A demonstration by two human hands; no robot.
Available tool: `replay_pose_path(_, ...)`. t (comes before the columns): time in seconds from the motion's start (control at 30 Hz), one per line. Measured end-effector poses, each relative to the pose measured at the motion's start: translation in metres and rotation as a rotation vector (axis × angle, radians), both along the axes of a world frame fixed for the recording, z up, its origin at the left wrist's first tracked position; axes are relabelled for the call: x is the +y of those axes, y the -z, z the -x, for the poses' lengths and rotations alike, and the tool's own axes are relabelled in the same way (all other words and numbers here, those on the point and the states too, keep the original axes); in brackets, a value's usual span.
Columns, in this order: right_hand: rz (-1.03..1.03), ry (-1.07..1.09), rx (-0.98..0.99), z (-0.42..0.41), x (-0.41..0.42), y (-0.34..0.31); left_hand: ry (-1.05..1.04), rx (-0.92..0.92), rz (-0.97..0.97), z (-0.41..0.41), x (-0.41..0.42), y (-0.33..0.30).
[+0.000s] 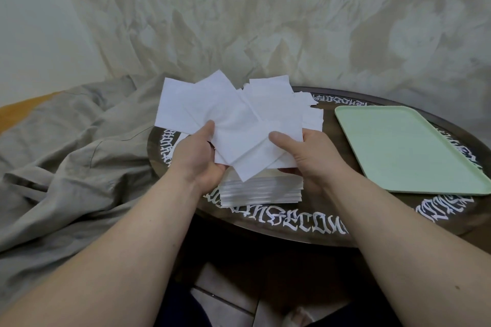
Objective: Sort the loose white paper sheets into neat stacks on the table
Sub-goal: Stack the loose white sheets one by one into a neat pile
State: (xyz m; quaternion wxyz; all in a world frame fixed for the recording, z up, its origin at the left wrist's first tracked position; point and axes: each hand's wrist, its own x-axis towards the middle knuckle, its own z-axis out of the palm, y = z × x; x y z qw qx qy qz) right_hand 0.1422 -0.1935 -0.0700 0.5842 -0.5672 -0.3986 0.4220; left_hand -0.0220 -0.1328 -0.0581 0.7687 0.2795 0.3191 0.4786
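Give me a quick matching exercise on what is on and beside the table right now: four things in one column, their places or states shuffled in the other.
Things
1. fanned bunch of loose white paper sheets
2. squared stack of white paper sheets
3. pale green rectangular plastic tray
4. crumpled grey-beige cloth

Places or states
A. lies flat on the right part of the round dark table, nothing on it
B. held above the table by the left hand and the right hand
C. heaped off the table's left edge
D. rests on the table under the hands

Pairs: 1-B, 2-D, 3-A, 4-C
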Motion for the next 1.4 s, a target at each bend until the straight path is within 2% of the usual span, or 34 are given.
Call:
replay_pose_path(0.23, -0.031, 0.057, -0.072, 0.007, 0.005, 0.001, 0.083, 0.008, -0.009, -0.003, -0.005, 0.003)
replay_pose_path(0.37, -0.021, 0.018, 0.042, 0.001, 0.005, 0.004, 0.05, -0.043, -0.026, -0.001, -0.001, 0.002)
replay_pose_path(0.53, 0.057, -0.065, -0.066, -0.023, 0.007, 0.008, -0.087, -0.019, -0.012, 0.008, 0.007, 0.002)
replay_pose_path(0.77, 0.147, -0.105, -0.504, -0.042, 0.017, 0.004, -0.291, 0.089, 0.079, 0.019, 0.025, 0.011)
replay_pose_path(1.0, 0.128, -0.047, -0.671, -0.037, 0.022, 0.008, -0.657, 0.041, 0.102, 0.055, 0.052, 0.008)
replay_pose_path(1.1, 0.095, 0.051, -0.632, -0.041, 0.023, 0.011, -0.745, 0.053, 0.128, 0.057, 0.048, 0.004)
replay_pose_path(1.17, 0.085, 0.11, -0.591, -0.042, 0.023, 0.011, -0.679, 0.025, 0.117, 0.049, 0.044, 0.001)
replay_pose_path(1.3, 0.036, 0.209, -0.587, -0.043, 0.025, 0.009, -0.371, -0.057, 0.027, 0.026, 0.036, -0.006)
replay_pose_path(1.4, -0.023, 0.26, -0.602, -0.042, 0.025, 0.011, -0.203, 0.029, 0.051, 0.013, 0.032, 0.0)
